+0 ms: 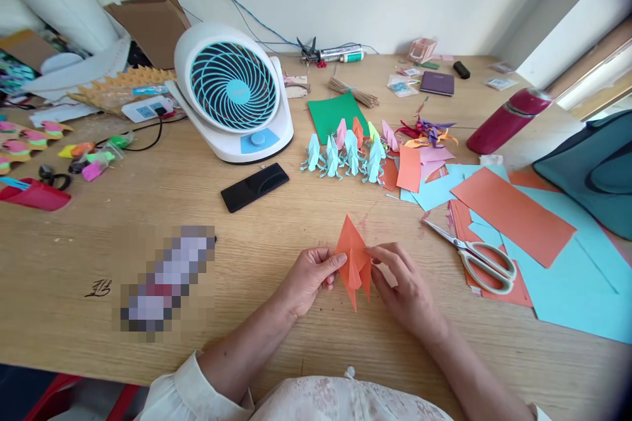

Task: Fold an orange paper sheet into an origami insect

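Between my two hands is a folded orange origami paper [351,251], pointed at the top, with flaps hanging to points below. My left hand [312,276] pinches its left edge, thumb on the front face. At the right edge, my right hand [402,279] has its fingertips and thumb closed on the side flap. Beyond the hands stand several folded paper figures [351,150] in light blue, with pink, orange and yellow ones behind. Scissors [474,255] lie to the right on sheets of paper.
Orange paper [513,214] and light blue paper [577,289] spread over the right side. A magenta flask [508,120] stands behind them. A black phone [255,187] lies before a white fan [234,92]. Green paper [338,115] sits behind the figures. A blurred-out object [168,279] is at left.
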Available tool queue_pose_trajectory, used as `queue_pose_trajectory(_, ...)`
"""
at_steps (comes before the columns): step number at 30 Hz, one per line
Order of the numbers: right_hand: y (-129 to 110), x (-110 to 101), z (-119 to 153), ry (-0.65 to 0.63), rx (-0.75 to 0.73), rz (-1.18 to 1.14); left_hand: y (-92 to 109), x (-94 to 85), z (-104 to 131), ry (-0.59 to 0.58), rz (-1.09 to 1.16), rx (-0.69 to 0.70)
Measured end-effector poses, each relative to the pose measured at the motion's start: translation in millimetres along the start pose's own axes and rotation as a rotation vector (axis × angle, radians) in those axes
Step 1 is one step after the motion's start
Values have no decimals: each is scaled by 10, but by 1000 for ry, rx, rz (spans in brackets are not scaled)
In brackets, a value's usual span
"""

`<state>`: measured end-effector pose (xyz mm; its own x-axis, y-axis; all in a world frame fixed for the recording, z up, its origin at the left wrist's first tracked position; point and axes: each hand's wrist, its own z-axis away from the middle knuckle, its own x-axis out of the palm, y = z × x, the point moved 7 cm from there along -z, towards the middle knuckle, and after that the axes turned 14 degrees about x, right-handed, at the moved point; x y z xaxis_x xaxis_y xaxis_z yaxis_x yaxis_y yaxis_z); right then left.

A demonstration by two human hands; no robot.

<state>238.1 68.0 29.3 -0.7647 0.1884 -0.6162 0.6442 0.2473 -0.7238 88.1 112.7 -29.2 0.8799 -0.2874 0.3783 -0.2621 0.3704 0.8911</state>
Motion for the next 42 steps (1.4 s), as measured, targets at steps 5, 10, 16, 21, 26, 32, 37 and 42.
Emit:
queue_pose_trajectory(5,-43,-12,32,18,-99,27,-28,70,46,-59,-20,-34)
queue_pose_trajectory(10,-61,-53,40,61,-116,-37,31,96,65,-123,-162,99)
queue_pose_trajectory(16,-12,-102,23,126,12,-231,244,52,99,-56,-389,352)
queue_pose_trajectory(21,181,-8,-13,85,253,-605,565,68,237,17,-711,778)
queue_pose_trajectory(26,259,234,-15,-8,413,-892,540,204,283,-155,-720,837)
queue_pose_trajectory(32,259,439,9,-137,547,-1075,461,135,200,-95,-542,654)
queue_pose_trajectory(37,260,552,59,-186,579,-1126,379,89,138,-53,-433,519)
queue_pose_trajectory(42,211,552,66,-242,546,-1038,349,47,120,-13,-466,499)
